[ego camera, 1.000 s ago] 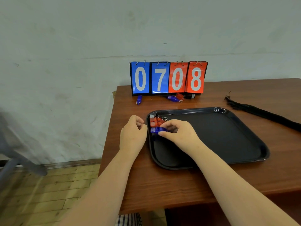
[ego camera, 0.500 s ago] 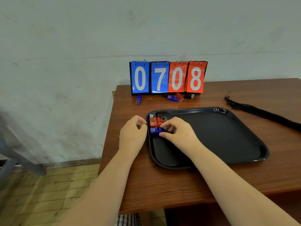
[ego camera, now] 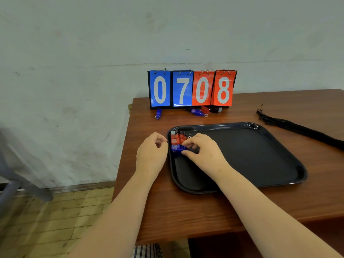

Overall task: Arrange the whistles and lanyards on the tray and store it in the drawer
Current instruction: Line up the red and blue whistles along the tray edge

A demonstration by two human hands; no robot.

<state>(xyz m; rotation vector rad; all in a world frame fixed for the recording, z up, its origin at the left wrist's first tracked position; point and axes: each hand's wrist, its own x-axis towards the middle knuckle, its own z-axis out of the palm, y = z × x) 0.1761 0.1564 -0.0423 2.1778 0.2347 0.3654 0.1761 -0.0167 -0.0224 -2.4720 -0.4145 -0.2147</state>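
While the right hand pinches a blue whistle between thumb and fingers in the far left corner of the black tray, the left hand rests on the wooden table just beside the tray's left rim. Its fingers are loosely curled, and nothing is seen in them. Two red whistles lie in the same corner, touching the blue one on its far side. The bundle of black lanyards lies on the table to the right of the tray, apart from it. At the foot of the flip scoreboard, which shows 0708, a lone blue whistle lies at the left, and a small group of whistles, blue and red, lies under the red cards.
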